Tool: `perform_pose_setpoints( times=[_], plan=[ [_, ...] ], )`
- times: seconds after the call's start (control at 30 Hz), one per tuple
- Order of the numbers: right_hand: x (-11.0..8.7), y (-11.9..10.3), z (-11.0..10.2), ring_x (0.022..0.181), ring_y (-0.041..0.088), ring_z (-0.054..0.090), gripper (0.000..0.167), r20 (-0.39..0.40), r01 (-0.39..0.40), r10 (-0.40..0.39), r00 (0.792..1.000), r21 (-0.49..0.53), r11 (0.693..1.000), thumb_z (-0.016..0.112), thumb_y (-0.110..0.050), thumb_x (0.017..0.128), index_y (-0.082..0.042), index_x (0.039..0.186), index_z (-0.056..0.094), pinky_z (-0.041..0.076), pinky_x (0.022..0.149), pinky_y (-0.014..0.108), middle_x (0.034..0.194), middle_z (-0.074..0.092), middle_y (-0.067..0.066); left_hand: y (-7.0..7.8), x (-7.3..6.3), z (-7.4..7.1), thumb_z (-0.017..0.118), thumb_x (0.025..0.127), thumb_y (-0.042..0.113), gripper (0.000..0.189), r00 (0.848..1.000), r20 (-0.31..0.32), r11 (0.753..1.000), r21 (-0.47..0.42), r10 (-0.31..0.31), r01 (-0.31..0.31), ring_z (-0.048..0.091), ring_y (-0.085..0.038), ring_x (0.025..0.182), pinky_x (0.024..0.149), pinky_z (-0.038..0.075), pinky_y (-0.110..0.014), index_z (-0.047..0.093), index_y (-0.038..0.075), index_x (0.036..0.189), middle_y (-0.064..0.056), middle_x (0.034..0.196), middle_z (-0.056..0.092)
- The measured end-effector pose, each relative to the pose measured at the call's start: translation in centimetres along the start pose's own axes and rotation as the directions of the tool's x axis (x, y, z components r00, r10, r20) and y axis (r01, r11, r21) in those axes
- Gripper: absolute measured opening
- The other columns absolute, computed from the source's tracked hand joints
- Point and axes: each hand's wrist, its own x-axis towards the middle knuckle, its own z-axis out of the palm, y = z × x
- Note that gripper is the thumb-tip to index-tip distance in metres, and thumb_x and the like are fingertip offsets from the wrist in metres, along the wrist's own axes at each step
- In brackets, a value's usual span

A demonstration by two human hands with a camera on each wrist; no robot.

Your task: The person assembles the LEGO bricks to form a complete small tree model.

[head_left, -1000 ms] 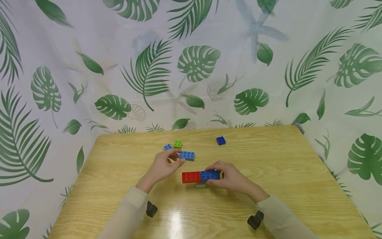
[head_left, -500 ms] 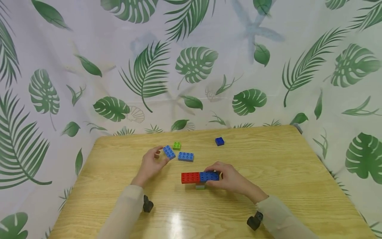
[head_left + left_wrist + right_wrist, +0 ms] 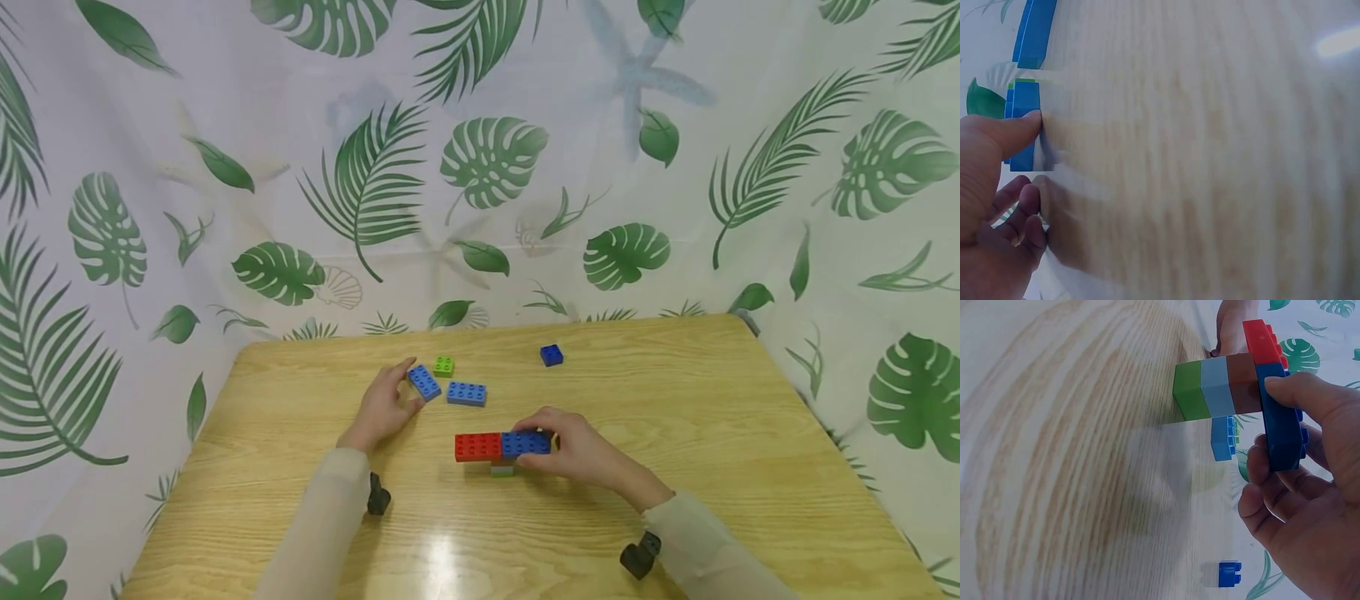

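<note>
My left hand (image 3: 381, 410) is at a light blue eight-stud brick (image 3: 425, 382) lying at an angle on the table, pinching it between thumb and index finger. In the left wrist view the thumb lies against the brick's side (image 3: 1025, 144); the index fingertip is hidden. My right hand (image 3: 573, 447) grips a dark blue brick (image 3: 1282, 419), thumb on one side and fingers on the other. That brick lies end to end with a red brick (image 3: 477, 447) on top of a stack of brown (image 3: 1244, 382), pale blue (image 3: 1217, 387) and green (image 3: 1190, 392) bricks.
A second light blue brick (image 3: 467, 393) lies between the left hand and the stack. Behind are a lime green brick (image 3: 443, 367) and a small dark blue brick (image 3: 552, 356). The wooden table (image 3: 637, 375) ends at a leaf-print curtain (image 3: 480, 250).
My left hand took hold of the angled light blue brick and shifted it nearer. Since then its fingers have straightened somewhat and its wrist has swung right. The right hand keeps its hold on the dark blue brick.
</note>
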Motion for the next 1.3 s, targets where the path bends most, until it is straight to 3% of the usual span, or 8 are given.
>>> perform_pose_setpoints(
  times=[0.1, 0.33, 0.47, 0.63, 0.87, 1.07, 1.3],
  plan=[
    [0.0, 0.0, 0.0, 0.095, 0.011, 0.055, 0.041, -0.002, -0.001, 0.001, 1.000, -0.003, 1.000, 0.078, -0.036, 0.096, -0.015, 0.130, 0.070, 0.050, 0.078, 0.023, 0.117, 0.069, 0.002, 0.2, 0.3, -0.2, 0.075, 0.097, 0.014, 0.073, 0.999, 0.036, 0.998, 0.056, 0.016, -0.018, 0.061, -0.040, 0.122, 0.104, 0.052, -0.056, 0.042, 0.011, 0.161, -0.025, 0.144, 0.052],
    [0.0, -0.1, 0.0, 0.096, 0.012, 0.056, 0.040, 0.002, -0.012, 0.012, 1.000, -0.006, 1.000, 0.079, -0.035, 0.096, -0.016, 0.131, 0.070, 0.050, 0.078, 0.023, 0.117, 0.069, 0.000, 0.5, 0.4, -0.5, 0.074, 0.098, 0.017, 0.066, 0.997, 0.079, 0.995, 0.102, 0.000, -0.008, 0.056, -0.030, 0.101, 0.091, 0.050, -0.048, 0.046, 0.012, 0.158, -0.020, 0.122, 0.057],
    [-0.1, -0.3, 0.0, 0.096, 0.013, 0.056, 0.040, 0.007, -0.030, 0.030, 1.000, -0.006, 1.000, 0.079, -0.035, 0.096, -0.016, 0.131, 0.070, 0.050, 0.079, 0.023, 0.117, 0.068, -0.001, 0.7, 0.3, -0.6, 0.077, 0.096, 0.016, 0.065, 0.997, 0.081, 0.996, 0.084, -0.010, 0.003, 0.059, -0.032, 0.106, 0.097, 0.051, -0.052, 0.048, 0.010, 0.154, -0.020, 0.123, 0.058],
    [-0.2, -0.3, -0.1, 0.097, 0.013, 0.056, 0.041, 0.010, -0.028, 0.028, 1.000, -0.005, 1.000, 0.079, -0.035, 0.096, -0.016, 0.131, 0.070, 0.050, 0.079, 0.023, 0.118, 0.068, 0.001, 0.9, 0.3, -0.7, 0.076, 0.098, 0.017, 0.067, 0.995, 0.102, 0.993, 0.116, 0.008, -0.020, 0.061, -0.033, 0.110, 0.100, 0.052, -0.053, 0.047, 0.016, 0.158, -0.019, 0.124, 0.057],
    [-0.1, -0.4, -0.1, 0.098, 0.013, 0.056, 0.041, 0.020, -0.034, 0.034, 0.999, -0.001, 0.999, 0.079, -0.035, 0.096, -0.016, 0.132, 0.070, 0.051, 0.081, 0.025, 0.119, 0.069, 0.000, 0.9, -0.1, -1.0, 0.077, 0.097, 0.019, 0.036, 0.994, 0.105, 0.990, 0.135, 0.014, -0.028, 0.057, -0.027, 0.096, 0.090, 0.050, -0.047, 0.064, 0.011, 0.130, -0.017, 0.116, 0.059],
    [0.2, -0.2, -0.3, 0.097, 0.012, 0.056, 0.042, 0.027, -0.018, 0.019, 0.999, -0.018, 1.000, 0.078, -0.036, 0.096, -0.014, 0.131, 0.070, 0.053, 0.080, 0.027, 0.118, 0.069, 0.002, 1.0, -0.6, -1.9, 0.080, 0.096, 0.019, 0.034, 0.993, 0.108, 0.994, 0.089, 0.048, -0.058, 0.058, -0.022, 0.090, 0.085, 0.051, -0.041, 0.065, 0.006, 0.123, -0.013, 0.110, 0.067],
    [0.3, -0.1, -0.3, 0.098, 0.012, 0.058, 0.042, 0.030, -0.012, 0.013, 0.999, -0.032, 0.999, 0.079, -0.036, 0.096, -0.014, 0.131, 0.070, 0.052, 0.080, 0.025, 0.119, 0.070, 0.002, 2.5, -2.1, -3.1, 0.081, 0.094, 0.018, 0.034, 0.994, 0.095, 0.998, 0.021, 0.058, -0.060, 0.065, -0.022, 0.095, 0.084, 0.056, -0.036, 0.065, 0.006, 0.122, -0.009, 0.109, 0.073]
  ],
)
